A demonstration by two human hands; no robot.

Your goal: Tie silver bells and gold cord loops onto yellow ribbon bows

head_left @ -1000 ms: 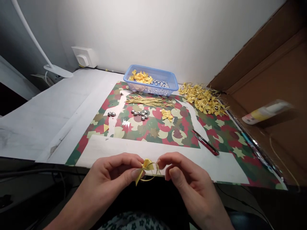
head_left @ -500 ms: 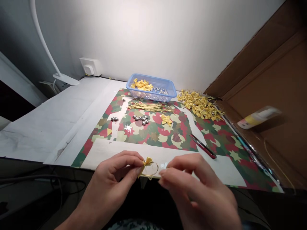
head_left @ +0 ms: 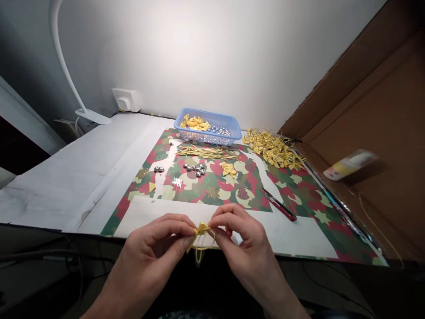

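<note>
Between my fingertips, at the table's front edge, is a small yellow ribbon bow (head_left: 202, 228) with a thin gold cord looped below it. My left hand (head_left: 159, 252) pinches the bow's left side between thumb and fingers. From the other side, my right hand (head_left: 242, 241) is closed on the bow's right side, where the cord loop starts. Fingertips hide part of the bow and any knot in it. Beyond my hands lie several silver beads (head_left: 195, 168), a loose yellow bow (head_left: 229, 169) and a bundle of gold cords (head_left: 206, 153).
A blue basket (head_left: 237, 133) of yellow bows and silver beads stands by the wall. Right of it lies a heap of finished-looking bows with cords (head_left: 274, 148). Dark-red tweezers (head_left: 279, 204) rest at right, near a bottle (head_left: 348, 165) and a cardboard panel (head_left: 372, 106).
My right hand has moved left from beside the cord loop and now grips the bow's right side. My left hand still pinches the bow. The camera view has shifted slightly.
</note>
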